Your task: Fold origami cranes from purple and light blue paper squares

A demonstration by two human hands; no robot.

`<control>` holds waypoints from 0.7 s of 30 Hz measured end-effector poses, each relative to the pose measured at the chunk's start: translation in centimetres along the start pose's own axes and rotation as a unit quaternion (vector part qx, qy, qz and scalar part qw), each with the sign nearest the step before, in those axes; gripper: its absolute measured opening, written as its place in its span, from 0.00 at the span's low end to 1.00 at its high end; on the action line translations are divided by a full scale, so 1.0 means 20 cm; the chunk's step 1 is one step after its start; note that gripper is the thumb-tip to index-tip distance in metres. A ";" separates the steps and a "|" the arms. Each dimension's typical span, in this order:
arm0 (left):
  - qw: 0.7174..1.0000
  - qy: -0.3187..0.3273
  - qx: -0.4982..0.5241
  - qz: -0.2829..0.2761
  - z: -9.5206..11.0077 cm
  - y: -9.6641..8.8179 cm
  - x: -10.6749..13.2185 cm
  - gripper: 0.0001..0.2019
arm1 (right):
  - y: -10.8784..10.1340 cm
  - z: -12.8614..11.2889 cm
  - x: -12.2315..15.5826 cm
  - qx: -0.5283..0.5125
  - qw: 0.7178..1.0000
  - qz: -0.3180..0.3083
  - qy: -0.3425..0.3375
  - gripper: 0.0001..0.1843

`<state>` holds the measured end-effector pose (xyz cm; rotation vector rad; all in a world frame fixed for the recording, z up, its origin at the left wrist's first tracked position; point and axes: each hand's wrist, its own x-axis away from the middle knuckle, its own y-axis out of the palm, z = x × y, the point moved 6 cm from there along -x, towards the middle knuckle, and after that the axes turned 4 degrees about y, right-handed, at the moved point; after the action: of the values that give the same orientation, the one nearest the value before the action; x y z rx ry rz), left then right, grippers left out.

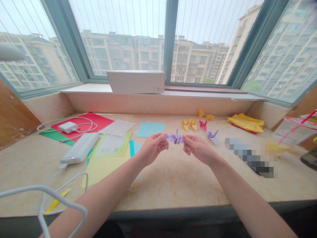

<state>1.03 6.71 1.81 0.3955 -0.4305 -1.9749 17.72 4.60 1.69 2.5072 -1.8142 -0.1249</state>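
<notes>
A small lilac paper crane (pixel 175 138) is held up above the marble desk (pixel 173 178), one side pinched in each hand. My left hand (pixel 153 147) is closed on its left end and my right hand (pixel 195 147) is closed on its right end. Just behind my hands stand several finished folded cranes: yellow ones (pixel 189 124), a red one (pixel 203 124) and a purple one (pixel 213 135).
Coloured paper sheets (pixel 111 145) lie at the left with a white power bank (pixel 80 148), a charger (pixel 68 127) and cables. A yellow paper stack (pixel 246 123) is at the right, beside a plastic cup (pixel 294 130). A white box (pixel 136 81) sits on the windowsill.
</notes>
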 end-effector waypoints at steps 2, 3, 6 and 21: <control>1.000 -0.005 -0.009 0.012 -0.01 -0.01 0.00 0.17 | 0.00 0.02 -0.01 0.011 1.000 0.011 -0.001 0.22; 1.000 -0.006 -0.024 0.010 -0.01 -0.02 -0.01 0.18 | 0.01 0.02 -0.02 0.016 1.000 0.013 0.000 0.22; 0.998 0.002 -0.060 0.008 -0.01 -0.02 0.00 0.17 | 0.02 0.03 -0.01 0.023 1.000 0.004 -0.002 0.22; 0.999 -0.003 0.037 0.028 0.02 -0.02 0.00 0.15 | 0.03 0.00 0.01 0.010 0.998 -0.027 -0.051 0.23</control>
<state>0.46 6.94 2.01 0.4201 -0.5131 -1.9102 17.17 4.26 1.82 2.6112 -1.7915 -0.2417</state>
